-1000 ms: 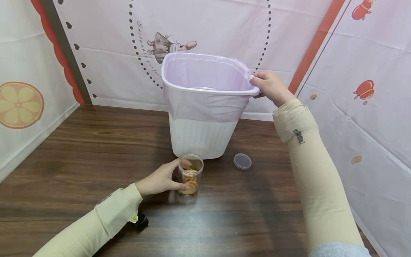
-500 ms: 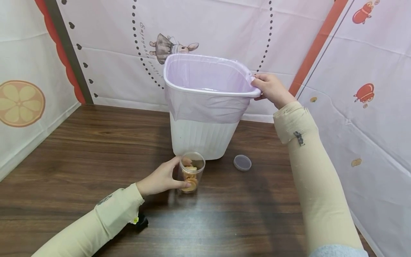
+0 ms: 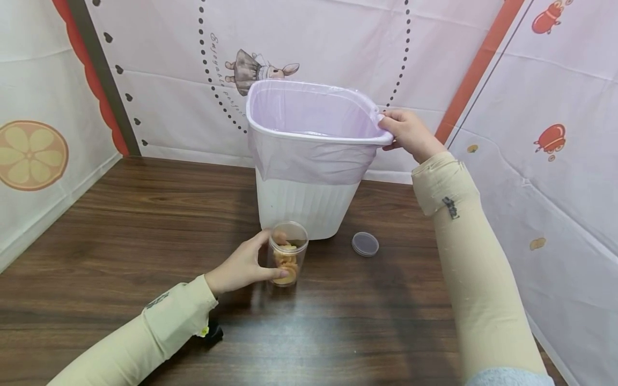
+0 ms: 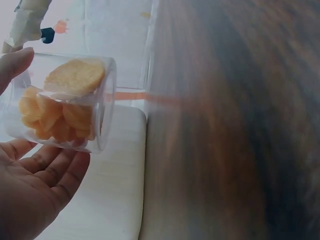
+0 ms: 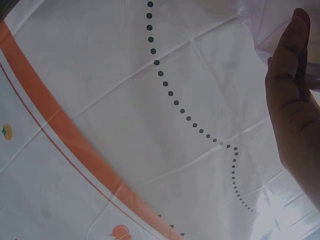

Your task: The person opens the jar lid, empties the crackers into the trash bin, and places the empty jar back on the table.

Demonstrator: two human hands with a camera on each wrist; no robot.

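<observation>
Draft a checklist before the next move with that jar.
1. Clear jar gripped: ok, left hand holds its side.
2. Jar uncapped: ok, round lid lies on the wooden table.
3. Jar's base off the table: ok, gap shows in left wrist view.
4. White bin held: ok, right hand grips its right edge.
5. Lavender liner folded down outside: ok where visible.
6. Bin empty: cannot tell, bottom hidden.

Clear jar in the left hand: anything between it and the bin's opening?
Only the bin itself: its near rim stands higher than the jar. Nothing loose is visible between; the lid lies off to the right.
</observation>
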